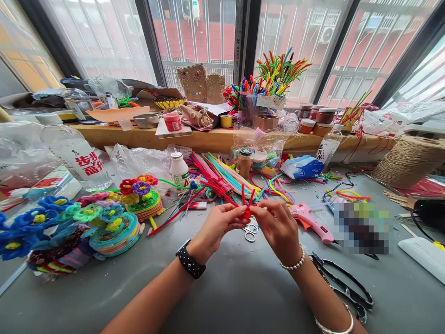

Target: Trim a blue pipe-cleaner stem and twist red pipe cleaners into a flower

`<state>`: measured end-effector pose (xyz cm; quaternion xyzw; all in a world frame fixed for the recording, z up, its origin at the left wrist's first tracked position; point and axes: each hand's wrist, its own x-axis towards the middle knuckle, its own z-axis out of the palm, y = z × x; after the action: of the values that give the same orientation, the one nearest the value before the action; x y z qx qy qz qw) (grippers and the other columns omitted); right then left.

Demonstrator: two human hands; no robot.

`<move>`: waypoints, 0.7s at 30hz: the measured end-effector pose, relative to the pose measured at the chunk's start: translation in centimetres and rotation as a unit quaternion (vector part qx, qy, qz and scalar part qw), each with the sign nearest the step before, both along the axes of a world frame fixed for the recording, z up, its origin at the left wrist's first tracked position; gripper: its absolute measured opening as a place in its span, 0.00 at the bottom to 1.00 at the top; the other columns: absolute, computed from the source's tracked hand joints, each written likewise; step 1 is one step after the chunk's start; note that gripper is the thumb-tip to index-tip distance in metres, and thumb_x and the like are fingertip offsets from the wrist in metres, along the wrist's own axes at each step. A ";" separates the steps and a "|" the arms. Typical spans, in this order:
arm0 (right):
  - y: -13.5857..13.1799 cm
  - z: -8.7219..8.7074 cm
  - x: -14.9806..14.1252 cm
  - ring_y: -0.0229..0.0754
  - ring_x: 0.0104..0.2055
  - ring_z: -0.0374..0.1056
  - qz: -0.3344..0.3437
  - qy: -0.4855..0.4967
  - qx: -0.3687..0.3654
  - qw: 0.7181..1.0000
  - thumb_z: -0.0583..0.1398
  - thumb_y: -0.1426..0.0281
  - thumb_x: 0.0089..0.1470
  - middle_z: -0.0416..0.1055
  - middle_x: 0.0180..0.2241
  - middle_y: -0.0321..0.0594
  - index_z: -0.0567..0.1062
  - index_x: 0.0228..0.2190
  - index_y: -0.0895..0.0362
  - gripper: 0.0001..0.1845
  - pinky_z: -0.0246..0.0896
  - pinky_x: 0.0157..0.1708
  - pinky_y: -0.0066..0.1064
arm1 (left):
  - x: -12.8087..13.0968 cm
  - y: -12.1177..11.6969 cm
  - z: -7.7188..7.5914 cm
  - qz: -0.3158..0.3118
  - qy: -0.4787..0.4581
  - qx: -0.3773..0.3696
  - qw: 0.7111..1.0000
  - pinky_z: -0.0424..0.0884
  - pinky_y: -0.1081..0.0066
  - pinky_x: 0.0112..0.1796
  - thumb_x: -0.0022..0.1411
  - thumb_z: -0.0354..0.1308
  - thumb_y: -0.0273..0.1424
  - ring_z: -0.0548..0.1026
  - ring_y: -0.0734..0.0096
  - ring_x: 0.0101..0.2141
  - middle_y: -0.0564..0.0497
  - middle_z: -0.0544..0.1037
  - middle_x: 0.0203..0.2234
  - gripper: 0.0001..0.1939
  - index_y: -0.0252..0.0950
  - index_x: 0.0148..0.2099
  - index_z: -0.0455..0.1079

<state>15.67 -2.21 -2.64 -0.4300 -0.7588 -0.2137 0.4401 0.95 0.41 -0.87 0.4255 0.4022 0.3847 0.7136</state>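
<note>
Between my two hands, over the middle of the grey table, is a red pipe cleaner (246,214) bent into a small shape with ends sticking up. My left hand (222,221) pinches it from the left, with a dotted watch strap on that wrist. From the right, my right hand (278,227) has its fingers closed at the same piece. Just below and behind the fingers lie small scissors (250,233), partly covered. A bundle of coloured pipe cleaners (215,171) spreads out behind the hands. To the right rests a pink glue gun (311,222).
Pipe-cleaner flowers (38,215) and a round layered piece (116,234) stand on the left. Glasses (344,283) lie near my right forearm. A small white bottle (179,169), a brown jar (244,162) and a twine spool (410,162) stand further back, below a crowded ledge (208,139).
</note>
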 end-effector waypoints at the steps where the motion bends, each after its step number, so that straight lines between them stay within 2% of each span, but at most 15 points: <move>1: 0.0 0.0 0.0 0.39 0.31 0.60 0.000 0.002 0.001 1.000 0.55 0.78 0.48 0.66 0.29 0.41 0.71 0.32 0.57 0.08 0.60 0.32 0.30 | 0.0 0.0 0.0 0.002 0.002 0.001 1.000 0.67 0.78 0.28 0.45 0.60 0.34 0.71 0.78 0.23 0.51 0.74 0.19 0.11 0.30 0.28 0.69; 8: 0.1 -0.1 -0.2 0.39 0.30 0.60 0.013 0.029 -0.013 0.999 0.57 0.77 0.47 0.66 0.27 0.42 0.71 0.29 0.59 0.04 0.60 0.33 0.31 | 0.3 -0.1 0.3 0.028 0.030 0.032 0.999 0.67 0.77 0.26 0.45 0.60 0.32 0.70 0.78 0.21 0.51 0.73 0.18 0.10 0.29 0.27 0.68; 17: 0.0 -0.1 -0.6 0.40 0.31 0.60 0.023 0.128 -0.110 0.985 0.56 0.76 0.46 0.64 0.26 0.40 0.70 0.27 0.58 0.04 0.59 0.31 0.33 | 0.4 -0.2 0.4 0.057 0.101 0.148 0.982 0.68 0.75 0.25 0.44 0.59 0.33 0.71 0.74 0.22 0.50 0.74 0.17 0.10 0.29 0.26 0.68; 19: 0.0 -0.1 -0.6 0.40 0.31 0.60 0.027 0.137 -0.113 0.984 0.55 0.76 0.46 0.63 0.26 0.40 0.71 0.27 0.59 0.04 0.59 0.30 0.32 | 0.2 -0.1 0.4 0.047 0.105 0.150 0.982 0.68 0.74 0.26 0.45 0.59 0.33 0.71 0.73 0.22 0.50 0.74 0.18 0.10 0.29 0.26 0.68; 21: 0.0 -0.2 -0.6 0.40 0.31 0.61 0.027 0.132 -0.099 0.986 0.55 0.77 0.47 0.64 0.26 0.41 0.71 0.27 0.59 0.05 0.59 0.31 0.32 | -0.1 0.1 0.5 0.022 0.088 0.117 0.989 0.68 0.75 0.27 0.45 0.59 0.33 0.72 0.74 0.23 0.50 0.75 0.19 0.10 0.30 0.26 0.69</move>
<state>15.05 -2.23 -2.80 -0.4748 -0.7228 -0.0667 0.4977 0.90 0.50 -0.41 0.5296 0.4251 0.4052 0.6121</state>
